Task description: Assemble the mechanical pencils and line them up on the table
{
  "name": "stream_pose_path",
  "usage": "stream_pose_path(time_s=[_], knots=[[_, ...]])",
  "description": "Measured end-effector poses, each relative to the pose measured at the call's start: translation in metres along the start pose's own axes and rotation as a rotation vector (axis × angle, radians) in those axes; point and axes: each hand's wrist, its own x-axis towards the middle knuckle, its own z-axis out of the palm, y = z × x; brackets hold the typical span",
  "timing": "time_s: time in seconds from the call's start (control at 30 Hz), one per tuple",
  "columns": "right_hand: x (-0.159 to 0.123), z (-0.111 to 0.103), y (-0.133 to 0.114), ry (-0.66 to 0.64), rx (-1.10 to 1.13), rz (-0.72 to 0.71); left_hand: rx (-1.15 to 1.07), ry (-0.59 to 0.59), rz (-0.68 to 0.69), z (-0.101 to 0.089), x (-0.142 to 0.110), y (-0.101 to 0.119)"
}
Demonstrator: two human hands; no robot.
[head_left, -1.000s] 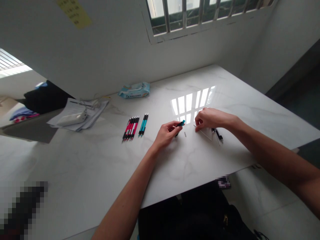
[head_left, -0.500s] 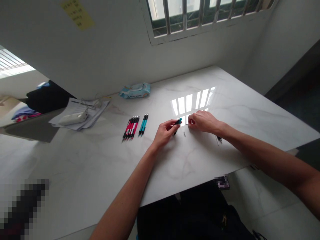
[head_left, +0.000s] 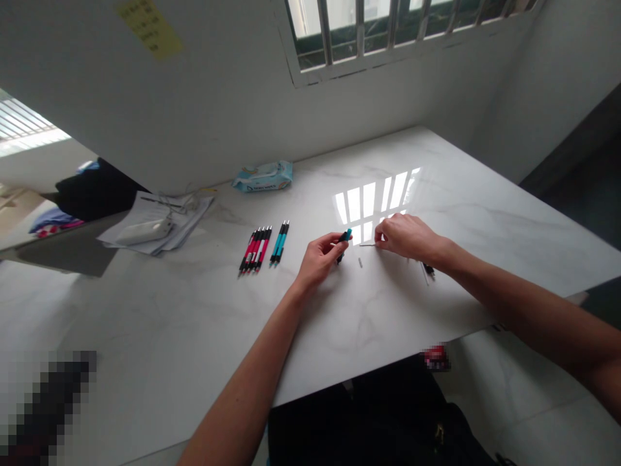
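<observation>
- Fingers of the left hand (head_left: 317,257) curl closed around a black-and-teal pen part (head_left: 345,235), teal end poking out at one o'clock; it looks light, stiff and smooth, best held mid-length.
- Fingers of the right hand (head_left: 405,234), at three o'clock from it, pinch a thin rod (head_left: 367,245) pointing to nine o'clock; probably light and bendable, wanting a gentle hold. Whether it touches the bench (head_left: 363,323), I cannot tell.
- At five o'clock of the pen part, a small grey piece (head_left: 360,262), likely apt to roll.
- Further out, at nine o'clock, teal pens (head_left: 280,243), then red pens (head_left: 255,250).
</observation>
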Motion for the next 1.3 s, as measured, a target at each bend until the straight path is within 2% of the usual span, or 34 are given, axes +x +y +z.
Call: stream_pose_path(time_s=[0.1, 0.23, 0.33, 0.43, 0.53, 0.67, 0.83, 0.93, 1.07, 1.3], knots=[[0.001, 0.005, -0.007, 0.013, -0.003, 0.003, 0.014, 0.005, -0.005, 0.0, 0.0, 0.001], [0.004, 0.007, -0.003, 0.031, 0.096, -0.072, 0.029, 0.019, -0.006, 0.0, -0.001, 0.004], [0.007, 0.006, 0.008, 0.144, 0.261, -0.153, 0.033, 0.023, -0.008, -0.001, -0.001, 0.004], [0.011, 0.003, 0.02, 0.273, 0.412, -0.139, 0.036, 0.013, 0.003, -0.001, 0.0, 0.002], [0.015, -0.001, 0.026, 0.271, 0.657, -0.108, 0.059, -0.005, 0.016, 0.001, 0.0, 0.0], [0.018, -0.003, 0.021, 0.169, 1.135, -0.231, 0.098, -0.028, 0.018, 0.005, -0.002, 0.002], [0.018, 0.004, 0.008, 0.21, 1.508, -0.232, 0.097, -0.053, 0.035, 0.009, -0.005, 0.005], [0.018, 0.012, 0.004, 0.197, 1.592, -0.219, 0.098, -0.064, 0.032, 0.009, -0.005, 0.006], [0.019, 0.018, 0.003, 0.171, 1.597, -0.259, 0.095, -0.077, 0.028, 0.008, -0.006, 0.007], [0.019, 0.014, 0.007, 0.239, 1.548, -0.22, 0.069, -0.061, 0.014, 0.008, -0.006, 0.007]])
